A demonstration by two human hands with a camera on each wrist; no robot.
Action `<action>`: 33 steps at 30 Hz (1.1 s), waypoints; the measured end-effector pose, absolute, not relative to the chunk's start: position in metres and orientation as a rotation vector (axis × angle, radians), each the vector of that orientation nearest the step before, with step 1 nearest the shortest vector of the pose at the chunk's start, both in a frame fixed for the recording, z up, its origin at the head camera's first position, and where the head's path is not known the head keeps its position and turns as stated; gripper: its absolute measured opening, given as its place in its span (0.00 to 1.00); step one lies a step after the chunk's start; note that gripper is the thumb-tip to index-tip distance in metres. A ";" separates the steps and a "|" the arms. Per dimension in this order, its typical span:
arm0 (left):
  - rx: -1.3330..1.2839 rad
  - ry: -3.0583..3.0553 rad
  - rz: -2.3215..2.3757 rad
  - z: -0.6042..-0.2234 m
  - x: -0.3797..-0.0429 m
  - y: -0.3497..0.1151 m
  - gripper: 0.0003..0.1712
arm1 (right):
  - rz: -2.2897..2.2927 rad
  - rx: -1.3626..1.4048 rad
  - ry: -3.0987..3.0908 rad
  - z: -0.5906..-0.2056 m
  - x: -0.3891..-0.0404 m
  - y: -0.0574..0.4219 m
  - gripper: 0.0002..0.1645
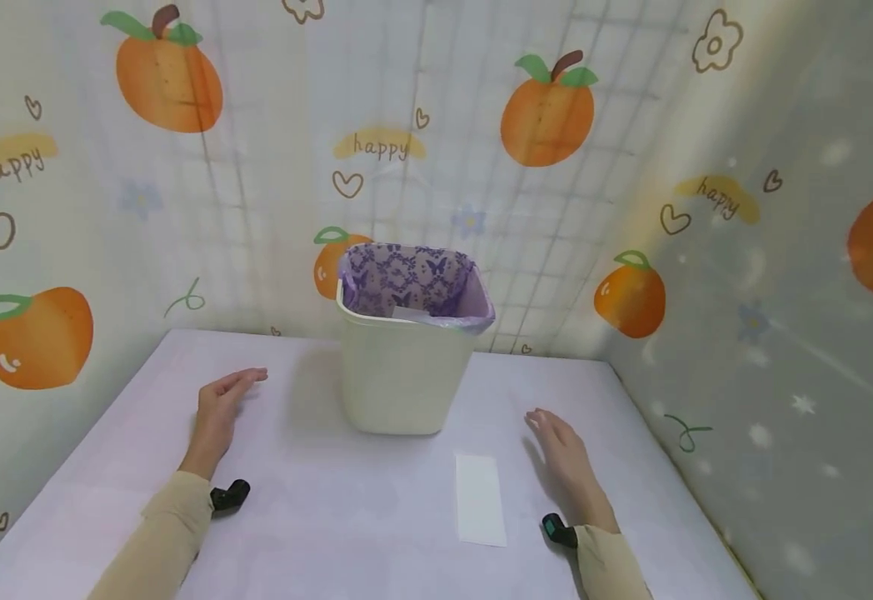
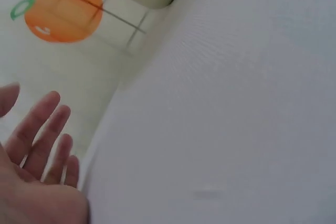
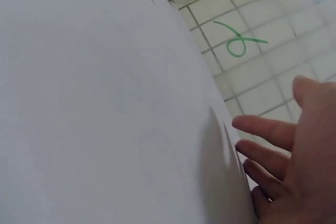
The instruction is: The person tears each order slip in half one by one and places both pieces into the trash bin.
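Observation:
A cream-coloured bin [image 1: 399,379] stands upright at the middle back of the table, lined with a purple patterned bag [image 1: 410,279]. A pale flat piece [image 1: 411,314] shows inside its mouth; what it is I cannot tell. In front and to the right lies a white rectangular sheet [image 1: 481,500], flat on the table. My left hand [image 1: 217,417] is left of the bin, fingers extended, holding nothing. On the other side, my right hand [image 1: 566,454] is beside the sheet, apart from it, with relaxed fingers and nothing in them.
The table [image 1: 316,533] has a pale lilac-white cover. Behind it hangs a curtain [image 1: 271,208] printed with oranges, hearts and the word "happy". A grey curtain [image 1: 819,400] with the same kind of prints runs along the right edge. Black devices sit on both wrists.

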State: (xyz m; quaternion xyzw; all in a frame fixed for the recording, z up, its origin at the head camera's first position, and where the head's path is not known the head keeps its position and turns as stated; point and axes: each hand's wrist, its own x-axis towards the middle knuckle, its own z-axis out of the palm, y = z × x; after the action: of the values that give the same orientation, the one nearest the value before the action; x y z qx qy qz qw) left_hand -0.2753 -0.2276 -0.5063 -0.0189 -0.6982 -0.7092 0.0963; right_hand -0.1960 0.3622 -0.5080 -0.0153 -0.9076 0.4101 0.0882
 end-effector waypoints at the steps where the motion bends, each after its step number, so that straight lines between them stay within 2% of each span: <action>1: -0.058 -2.039 -2.124 -0.508 -0.273 -0.226 0.23 | 1.241 -0.063 -2.687 -0.511 -0.190 0.362 0.34; 7: -0.121 -1.953 -2.188 -0.512 -0.256 -0.227 0.25 | 1.306 -0.049 -2.703 -0.518 -0.181 0.357 0.37; 14: -0.193 -2.004 -2.146 -0.513 -0.254 -0.221 0.26 | 1.110 0.194 -2.738 -0.519 -0.186 0.356 0.29; 23: -0.205 -2.157 -2.014 -0.511 -0.247 -0.207 0.21 | 0.958 0.272 -2.809 -0.515 -0.181 0.321 0.31; 33: -0.343 -2.216 -1.936 -0.516 -0.237 -0.180 0.16 | 0.787 0.596 -2.817 -0.504 -0.177 0.294 0.40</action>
State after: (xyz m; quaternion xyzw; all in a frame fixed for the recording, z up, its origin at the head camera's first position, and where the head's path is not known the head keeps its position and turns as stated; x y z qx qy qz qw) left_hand -0.2374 -0.1800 -0.5156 -0.1152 -0.7450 -0.6509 0.0894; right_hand -0.1772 0.2937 -0.5037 0.1992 -0.9408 0.2629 0.0783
